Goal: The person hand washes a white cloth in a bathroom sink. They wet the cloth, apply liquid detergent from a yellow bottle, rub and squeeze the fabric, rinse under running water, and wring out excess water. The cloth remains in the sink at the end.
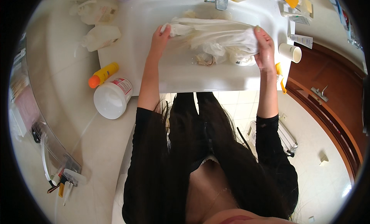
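Observation:
A wet white cloth is stretched sideways above the basin of a white sink. My left hand grips its left end, bunched between thumb and fingers. At the other end, my right hand holds the fabric with the thumb on top. Beneath the cloth, more soaked white fabric lies in the basin, with a small dark mark on it. A beige piece of fabric shows beside it, partly covered. The metal faucet stands behind the cloth at the back.
Left of the basin are a white plastic tub, a yellow bottle with an orange cap and translucent bottles. A white cup, a tube and a yellow comb sit at the right rim. A brown door is beyond.

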{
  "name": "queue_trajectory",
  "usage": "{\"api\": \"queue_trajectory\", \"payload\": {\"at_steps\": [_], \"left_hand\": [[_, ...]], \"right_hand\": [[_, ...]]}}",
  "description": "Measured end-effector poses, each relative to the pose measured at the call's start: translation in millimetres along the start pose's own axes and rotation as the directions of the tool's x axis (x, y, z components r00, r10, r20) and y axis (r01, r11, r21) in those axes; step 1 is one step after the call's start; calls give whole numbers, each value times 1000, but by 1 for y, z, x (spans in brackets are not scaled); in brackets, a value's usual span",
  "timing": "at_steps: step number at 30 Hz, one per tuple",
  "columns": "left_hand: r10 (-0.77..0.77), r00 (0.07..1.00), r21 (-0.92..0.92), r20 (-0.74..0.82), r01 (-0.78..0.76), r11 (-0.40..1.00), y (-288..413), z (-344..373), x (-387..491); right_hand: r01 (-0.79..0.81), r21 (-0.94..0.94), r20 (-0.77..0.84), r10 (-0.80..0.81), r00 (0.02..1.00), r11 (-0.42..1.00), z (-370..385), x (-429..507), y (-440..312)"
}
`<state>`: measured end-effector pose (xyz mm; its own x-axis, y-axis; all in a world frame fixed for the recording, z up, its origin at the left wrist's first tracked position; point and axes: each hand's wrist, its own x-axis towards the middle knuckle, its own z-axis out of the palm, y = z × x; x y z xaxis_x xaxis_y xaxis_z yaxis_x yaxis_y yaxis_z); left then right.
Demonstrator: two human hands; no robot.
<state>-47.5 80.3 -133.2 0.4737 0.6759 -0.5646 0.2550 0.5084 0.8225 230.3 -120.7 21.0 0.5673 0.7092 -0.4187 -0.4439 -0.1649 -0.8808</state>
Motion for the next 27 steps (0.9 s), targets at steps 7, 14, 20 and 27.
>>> {"api": "queue_trajectory", "payload": {"at_steps": [7, 14, 20, 27], "left_hand": [[-6, 998, -478, -63, -25, 878, 18, 11, -11], [399, 849, 473, -345, -210, 856, -14, 20, 7], [700, 696, 831, -159, -289, 475, 14, 117, -41], [473, 867, 646, 158, -452, 614, -46, 149, -10]], "right_hand": [[-58, 267, -41, 71, 997, 962, -59, -3, -31], [-202, 97, -146, 215, 966, 975, -82, 7, 3], [-189, 142, -135, 208, 969, 972, -76, 12, 4], [-11, -1000, -19, -411, 911, 22, -104, 41, 39]]}}
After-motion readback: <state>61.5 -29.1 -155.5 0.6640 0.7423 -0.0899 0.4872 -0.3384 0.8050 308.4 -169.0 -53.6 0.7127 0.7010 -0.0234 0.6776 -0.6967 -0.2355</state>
